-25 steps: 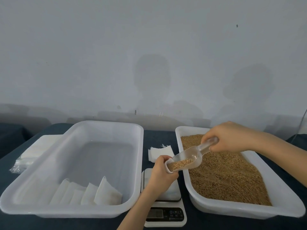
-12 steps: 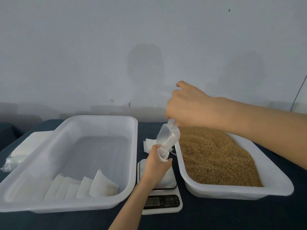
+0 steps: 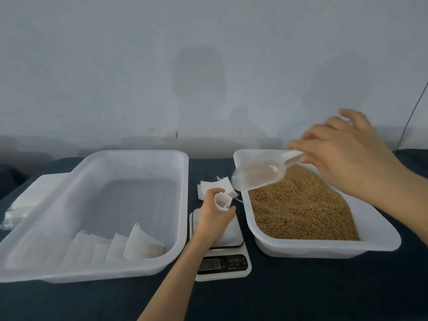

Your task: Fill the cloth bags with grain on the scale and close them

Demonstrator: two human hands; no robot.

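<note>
My left hand (image 3: 213, 216) grips a small white cloth bag (image 3: 222, 201) upright over the white digital scale (image 3: 222, 262), the bag's mouth held open. My right hand (image 3: 342, 156) holds the handle of a clear plastic scoop (image 3: 257, 176), which looks empty and hangs above the far left corner of the grain tray (image 3: 324, 247). Brown grain (image 3: 298, 207) fills that tray. The scoop is apart from the bag, up and to its right.
A large white tray (image 3: 183, 181) on the left holds several filled cloth bags (image 3: 141, 244) in its near part. A small stack of empty bags (image 3: 208, 188) lies behind the scale. A pack of white material (image 3: 25, 200) sits at the far left on the dark cloth.
The scoop was tipped over the bag's mouth half a second ago. Now my right hand has swung it back to the right over the grain tray, empty. My left hand kept holding the bag.
</note>
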